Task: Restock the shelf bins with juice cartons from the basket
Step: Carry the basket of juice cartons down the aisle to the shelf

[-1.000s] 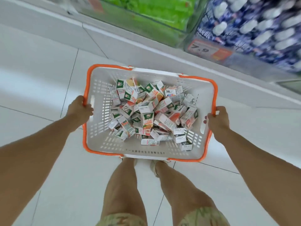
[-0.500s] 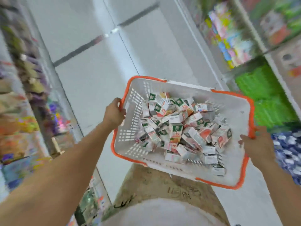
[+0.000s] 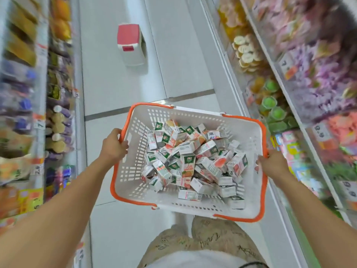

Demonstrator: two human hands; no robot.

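A white plastic basket [image 3: 133, 167] with an orange rim hangs in front of me at waist height. Several small juice cartons [image 3: 190, 163], white with green and orange print, lie heaped in its middle. My left hand [image 3: 114, 146] grips the basket's left rim. My right hand [image 3: 270, 161] grips the right rim. Shelves with blurred goods line both sides of the aisle: the left shelves [image 3: 38, 105] and the right shelves [image 3: 301, 78].
A white step stool with a pink top [image 3: 130, 43] stands on the floor tiles further down the aisle, slightly left of centre. The white tiled floor [image 3: 119, 89] runs between the shelf rows. My legs in patterned shorts show below the basket.
The view has swung from facing one shelf base to looking down the aisle. Both hands keep hold of the basket, which has turned with me.
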